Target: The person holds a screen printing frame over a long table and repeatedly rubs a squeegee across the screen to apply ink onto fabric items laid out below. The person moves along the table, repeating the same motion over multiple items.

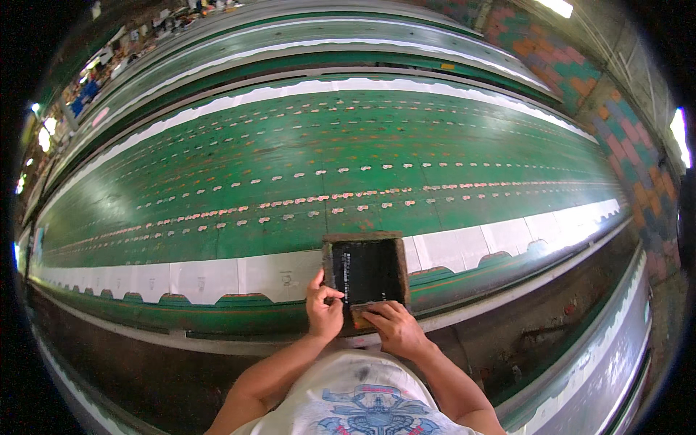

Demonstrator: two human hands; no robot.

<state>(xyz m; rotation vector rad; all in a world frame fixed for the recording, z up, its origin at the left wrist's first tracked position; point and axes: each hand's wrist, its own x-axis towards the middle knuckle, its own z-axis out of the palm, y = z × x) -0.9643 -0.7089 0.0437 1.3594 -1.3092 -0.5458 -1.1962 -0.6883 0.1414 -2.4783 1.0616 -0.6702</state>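
A small screen-printing frame (328, 250) with a worn wooden rim and dark mesh lies at the table's near edge, straight in front of me. It rests over the row of white cut panels (217, 280). My left hand (324, 310) grips the frame's left side, one finger along the rim and another bent in over the mesh. Inside the frame's near end, my right hand (397, 328) is closed on a squeegee (359, 317) with a brownish wooden body. Its lower edge is hidden. Pale marks show on the mesh near its left side.
The long green printing table (304, 145) bears rows of small pale and orange print marks. More white panels (500, 238) run along the near edge to the right, and others along the far edge. Further long tables stand beyond and behind me. Coloured paving (631, 145) lies at right.
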